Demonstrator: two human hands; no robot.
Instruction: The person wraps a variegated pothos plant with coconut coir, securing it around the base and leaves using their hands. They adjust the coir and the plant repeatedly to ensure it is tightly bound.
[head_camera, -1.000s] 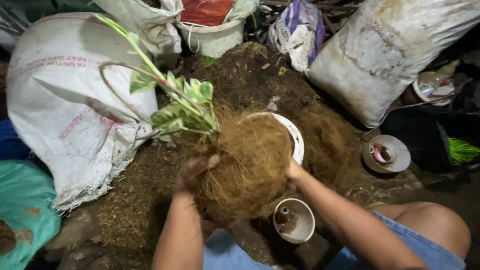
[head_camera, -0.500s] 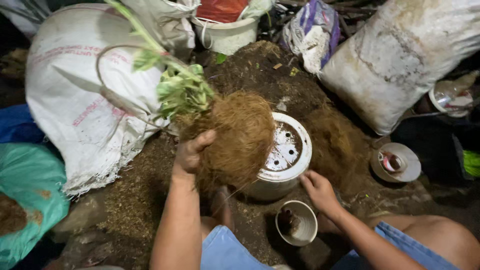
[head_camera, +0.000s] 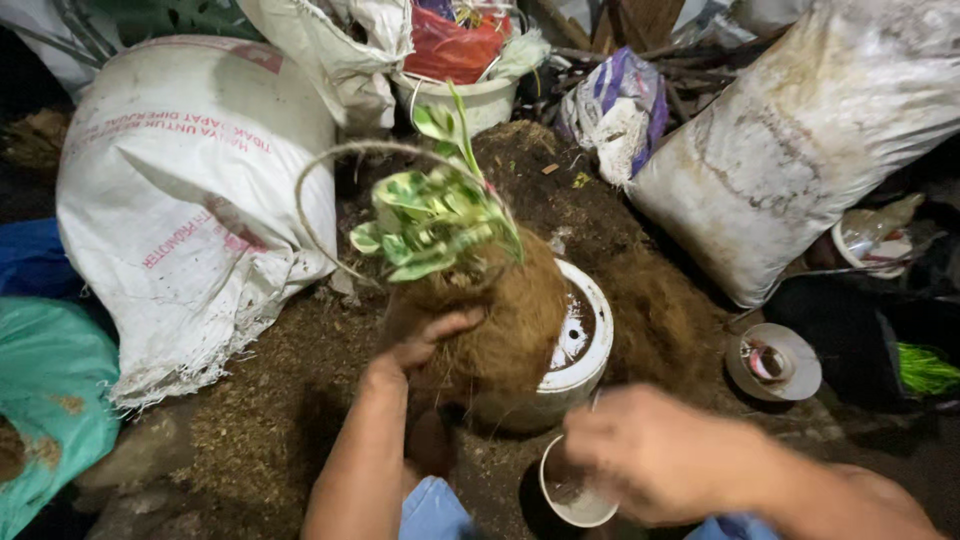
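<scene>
Head view, left hand (head_camera: 425, 345): grip closed on the brown fibre root ball (head_camera: 495, 330) of a variegated plant (head_camera: 435, 225).
Right hand (head_camera: 650, 455): blurred, grip cannot be told, above a small white cup (head_camera: 560, 500).
Root ball: held at the white pot (head_camera: 585, 345), resting against its rim.
Progress: plant seems not yet seated; soil (head_camera: 520, 160) lies behind.

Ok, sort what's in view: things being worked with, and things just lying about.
In use: left hand, plant, fibre root ball, white pot, right hand, small cup.

Lying about: white sacks, bucket, soil heap, green bag.
</scene>
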